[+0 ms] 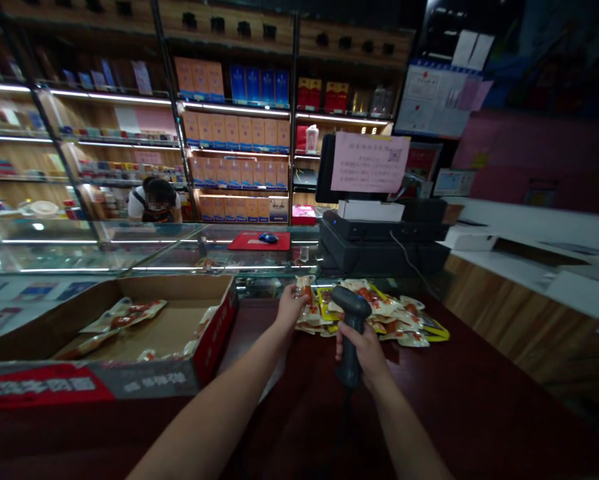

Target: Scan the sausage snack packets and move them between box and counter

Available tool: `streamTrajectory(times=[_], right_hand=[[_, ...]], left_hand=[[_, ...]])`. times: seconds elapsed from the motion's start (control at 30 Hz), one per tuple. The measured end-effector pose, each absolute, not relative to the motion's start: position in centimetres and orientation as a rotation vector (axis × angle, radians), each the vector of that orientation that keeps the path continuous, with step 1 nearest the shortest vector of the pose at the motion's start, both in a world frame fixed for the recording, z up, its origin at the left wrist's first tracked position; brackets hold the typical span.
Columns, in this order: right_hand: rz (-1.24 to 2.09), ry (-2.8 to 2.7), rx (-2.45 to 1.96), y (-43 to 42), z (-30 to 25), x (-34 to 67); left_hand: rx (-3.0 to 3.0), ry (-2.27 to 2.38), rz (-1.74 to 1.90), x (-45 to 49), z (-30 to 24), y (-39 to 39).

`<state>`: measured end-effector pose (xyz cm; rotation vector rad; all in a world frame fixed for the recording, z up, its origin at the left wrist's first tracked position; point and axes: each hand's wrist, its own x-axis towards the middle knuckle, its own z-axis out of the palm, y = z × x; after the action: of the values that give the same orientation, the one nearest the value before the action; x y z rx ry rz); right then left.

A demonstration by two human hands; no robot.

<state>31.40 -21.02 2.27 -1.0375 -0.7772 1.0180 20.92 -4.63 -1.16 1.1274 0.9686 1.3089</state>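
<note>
My right hand (363, 352) is closed round the handle of a dark barcode scanner (351, 313), its head pointing away from me. My left hand (290, 305) pinches a small snack packet (307, 291) and holds it up just left of the scanner head. Behind both hands a pile of several similar yellow and red snack packets (394, 317) lies on the dark red counter (479, 400).
A shallow cardboard box (129, 373) with a few packets in it stands at the left. A cash register with a screen and paper notice (369, 220) sits behind the pile. A person (154, 200) sits behind the glass counter, before lit shelves.
</note>
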Motion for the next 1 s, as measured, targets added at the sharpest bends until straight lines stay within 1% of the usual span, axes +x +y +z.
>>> streamTrajectory(times=[0.2, 0.33, 0.47, 0.67, 0.8, 0.9, 1.0], right_hand=[[0.995, -0.747, -1.036, -22.1, 1.9, 33.0], [1.001, -0.746, -1.016, -22.3, 1.5, 33.4], [1.019, -0.742, -1.022, -22.1, 1.2, 33.3], [1.042, -0.752, -1.026, -21.6, 1.0, 32.3], [1.062, -0.772, -1.028, -21.2, 1.0, 30.9], [1.099, -0.805, -1.045, -20.9, 1.0, 29.4], [1.16, -0.84, -1.042, -20.4, 0.8, 27.8]], left_hand=[[1.512, 1.251, 1.267, 23.3, -2.1, -4.3], [1.848, 1.525, 1.128, 23.0, -2.9, -5.0], [1.909, 1.624, 1.017, 23.2, -3.3, -5.7], [1.956, 1.561, 1.045, 23.1, -3.3, -6.3], [1.914, 1.495, 1.144, 22.0, -2.8, -6.6], [1.945, 1.403, 1.214, 20.0, -1.9, -7.1], [2.061, 1.317, 1.236, 16.2, 0.2, -7.7]])
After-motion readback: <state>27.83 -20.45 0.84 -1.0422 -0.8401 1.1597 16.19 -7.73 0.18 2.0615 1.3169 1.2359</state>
